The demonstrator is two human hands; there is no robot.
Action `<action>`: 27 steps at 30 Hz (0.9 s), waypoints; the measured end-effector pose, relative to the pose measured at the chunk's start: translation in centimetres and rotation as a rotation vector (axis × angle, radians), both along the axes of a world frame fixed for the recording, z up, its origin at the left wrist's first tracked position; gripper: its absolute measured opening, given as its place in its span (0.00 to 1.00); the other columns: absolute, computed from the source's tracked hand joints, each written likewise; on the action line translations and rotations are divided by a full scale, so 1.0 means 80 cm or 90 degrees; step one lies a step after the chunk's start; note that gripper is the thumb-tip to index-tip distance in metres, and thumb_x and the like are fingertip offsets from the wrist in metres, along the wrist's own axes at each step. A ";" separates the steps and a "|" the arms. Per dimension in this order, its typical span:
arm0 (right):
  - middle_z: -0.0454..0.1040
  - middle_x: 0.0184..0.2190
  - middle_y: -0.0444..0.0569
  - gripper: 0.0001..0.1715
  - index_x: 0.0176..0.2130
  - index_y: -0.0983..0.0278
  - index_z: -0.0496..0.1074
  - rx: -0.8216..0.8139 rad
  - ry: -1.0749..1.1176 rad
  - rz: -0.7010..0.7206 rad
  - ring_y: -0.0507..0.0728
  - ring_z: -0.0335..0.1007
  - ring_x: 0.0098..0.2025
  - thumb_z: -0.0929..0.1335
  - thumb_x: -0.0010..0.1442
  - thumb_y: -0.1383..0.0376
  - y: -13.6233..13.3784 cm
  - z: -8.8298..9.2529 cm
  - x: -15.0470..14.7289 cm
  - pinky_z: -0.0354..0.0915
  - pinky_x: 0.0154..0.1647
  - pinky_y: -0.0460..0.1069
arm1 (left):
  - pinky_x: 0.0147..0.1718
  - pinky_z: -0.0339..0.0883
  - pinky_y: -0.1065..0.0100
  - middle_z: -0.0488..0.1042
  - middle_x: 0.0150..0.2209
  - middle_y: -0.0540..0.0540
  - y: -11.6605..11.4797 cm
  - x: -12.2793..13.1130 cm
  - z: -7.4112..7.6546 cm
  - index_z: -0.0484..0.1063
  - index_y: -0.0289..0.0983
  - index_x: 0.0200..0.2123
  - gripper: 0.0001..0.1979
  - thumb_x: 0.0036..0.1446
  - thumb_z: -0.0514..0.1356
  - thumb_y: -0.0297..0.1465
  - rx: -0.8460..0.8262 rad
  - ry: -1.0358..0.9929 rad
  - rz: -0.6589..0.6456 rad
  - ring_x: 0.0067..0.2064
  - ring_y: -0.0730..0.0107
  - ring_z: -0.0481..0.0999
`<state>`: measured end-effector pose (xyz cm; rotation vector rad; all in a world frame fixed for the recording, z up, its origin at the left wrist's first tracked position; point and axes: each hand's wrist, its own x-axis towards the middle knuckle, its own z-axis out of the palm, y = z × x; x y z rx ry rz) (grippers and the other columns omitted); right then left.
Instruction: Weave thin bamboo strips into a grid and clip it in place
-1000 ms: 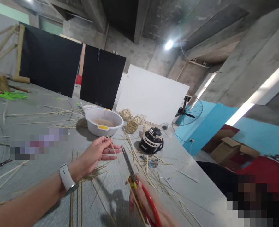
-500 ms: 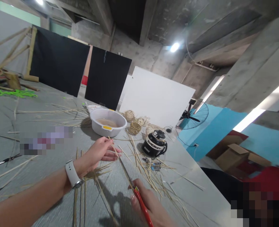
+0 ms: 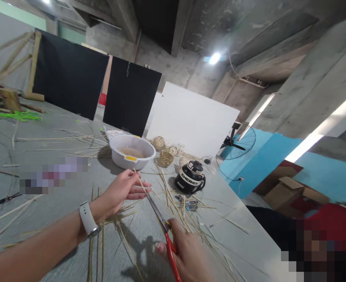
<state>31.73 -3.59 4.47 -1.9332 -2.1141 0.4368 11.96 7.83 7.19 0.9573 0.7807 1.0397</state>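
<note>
Two of my fingertips (image 3: 137,177), thumb against forefinger on my left hand (image 3: 123,190), pinch a thin pale strip (image 3: 136,175) that sticks up past them at a slant, with my other fingers stretched out flat beneath it. My right hand (image 3: 187,254) is wrapped around the red handles of the scissors (image 3: 161,221), low and close to me. The blades point away towards my left hand, lying nearly together, and their tip meets the strip just below my pinch, so the strip sits at the far end of the scissors, well apart from my right palm. A white watch (image 3: 87,219) rides on my left wrist. The only writing I can read is ENERGY in white capitals on the black jug (image 3: 189,178), which stands just to the right of the blades. Beyond my left hand sits a white bowl (image 3: 132,150) holding brownish water, with a yellow tab on its near rim, and to its right lie several woven balls (image 3: 164,156). Many loose strips (image 3: 190,223) lie scattered over the grey table (image 3: 55,203), some under my left wrist and some crossing beneath the scissors. Farther off are a white board (image 3: 190,121), a fan (image 3: 234,141), a cardboard box (image 3: 290,188) and a tangle of green cord (image 3: 14,115) at the far left.
</note>
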 end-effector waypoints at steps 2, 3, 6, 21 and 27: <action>0.57 0.16 0.38 0.29 0.41 0.62 0.62 0.006 -0.007 -0.001 0.54 0.53 0.19 0.58 0.60 0.40 0.000 0.002 0.000 0.44 0.22 0.46 | 0.34 0.75 0.65 0.80 0.38 0.36 0.001 -0.001 -0.001 0.59 0.38 0.34 0.09 0.64 0.55 0.36 0.006 -0.016 -0.012 0.36 0.62 0.82; 0.57 0.17 0.38 0.29 0.41 0.62 0.62 0.008 -0.010 -0.001 0.54 0.53 0.20 0.58 0.59 0.40 0.000 0.002 0.000 0.43 0.22 0.46 | 0.34 0.75 0.65 0.79 0.38 0.36 0.001 -0.002 -0.001 0.59 0.38 0.34 0.10 0.63 0.55 0.36 0.009 -0.022 -0.019 0.37 0.62 0.82; 0.57 0.18 0.38 0.29 0.40 0.62 0.61 0.003 -0.004 0.003 0.53 0.53 0.20 0.58 0.59 0.40 -0.001 0.003 0.000 0.43 0.21 0.46 | 0.33 0.75 0.65 0.79 0.38 0.37 0.001 -0.003 -0.002 0.59 0.38 0.34 0.09 0.63 0.56 0.35 0.016 -0.032 -0.040 0.36 0.61 0.82; 0.53 0.16 0.35 0.30 0.43 0.63 0.63 0.010 0.024 0.006 0.52 0.49 0.19 0.60 0.59 0.41 -0.006 0.008 -0.002 0.43 0.21 0.46 | 0.35 0.76 0.66 0.80 0.36 0.40 0.007 0.000 -0.009 0.59 0.38 0.34 0.09 0.62 0.58 0.33 0.078 -0.099 -0.057 0.38 0.62 0.82; 0.59 0.15 0.39 0.33 0.43 0.64 0.64 0.044 -0.026 -0.010 0.53 0.54 0.18 0.57 0.59 0.39 -0.008 0.005 -0.005 0.42 0.20 0.46 | 0.33 0.76 0.68 0.80 0.38 0.39 0.005 0.002 -0.013 0.60 0.38 0.34 0.11 0.62 0.58 0.37 0.091 -0.095 -0.051 0.40 0.62 0.82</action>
